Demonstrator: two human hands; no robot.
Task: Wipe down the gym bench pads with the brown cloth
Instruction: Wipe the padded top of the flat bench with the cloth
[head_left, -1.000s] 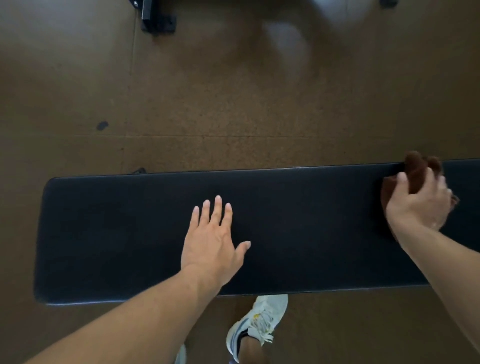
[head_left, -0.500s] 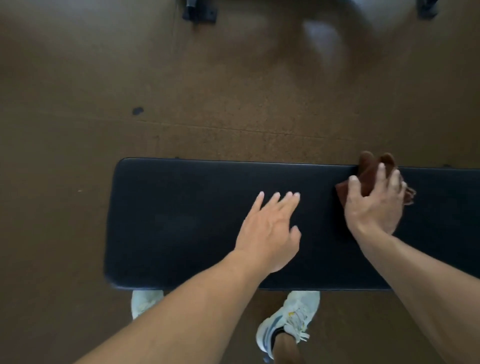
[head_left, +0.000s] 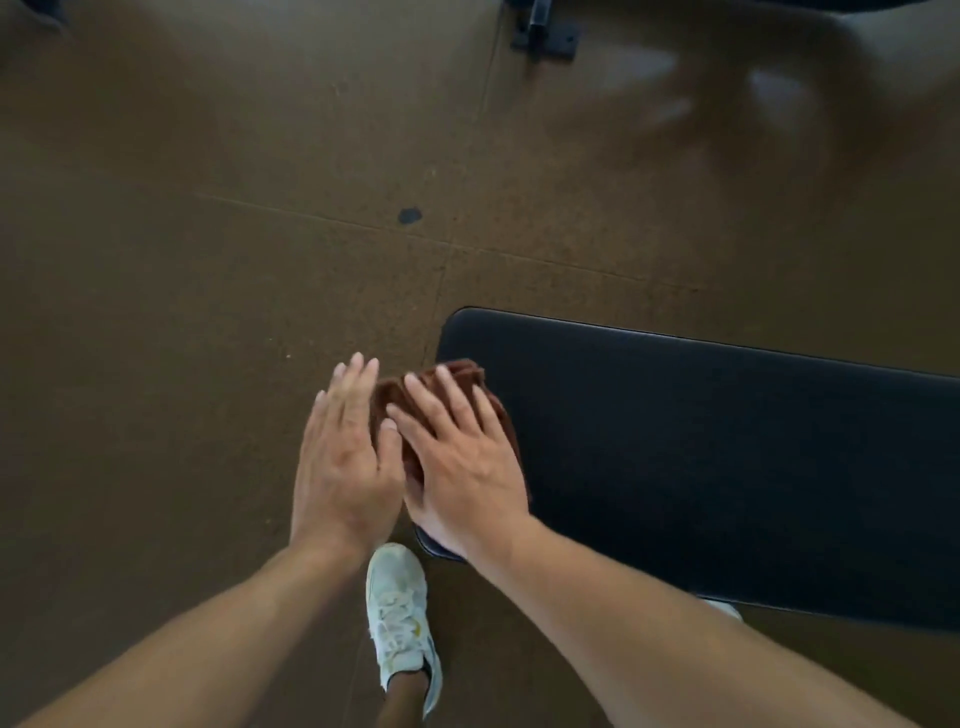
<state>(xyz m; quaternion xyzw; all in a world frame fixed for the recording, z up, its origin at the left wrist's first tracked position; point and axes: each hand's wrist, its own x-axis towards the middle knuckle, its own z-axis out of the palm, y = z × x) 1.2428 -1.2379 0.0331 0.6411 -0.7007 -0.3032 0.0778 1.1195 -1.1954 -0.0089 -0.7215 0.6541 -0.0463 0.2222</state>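
Fingers (head_left: 447, 395) of the right hand (head_left: 462, 467): straight, slightly spread, lying flat on the brown cloth (head_left: 470, 376) and pressing it down; not curled round it. Fingers of the left hand (head_left: 340, 457): straight and close together, thumb alongside the cloth's left edge; whether the palm touches the cloth cannot be told, and it holds nothing visible.

Nearest to the camera: both bare forearms enter from the bottom corners and converge toward the middle. Between them, a white sneaker (head_left: 397, 613) stands on the floor, toe pointing toward the hands.

Brown cloth: bunched, at the left end of the bench pad (head_left: 727, 467), partly overhanging that end; most of it is covered by the right hand, with folds showing beyond the fingertips.

Bench pad: black, smooth, rounded corners, running from the frame centre out past the right edge. The left hand sits just off its end, over the floor.

Beyond: brown speckled floor (head_left: 208, 260) with thin seam lines and a small dark spot (head_left: 409, 215). At the top edge, a black metal bracket (head_left: 545, 39), blurred.
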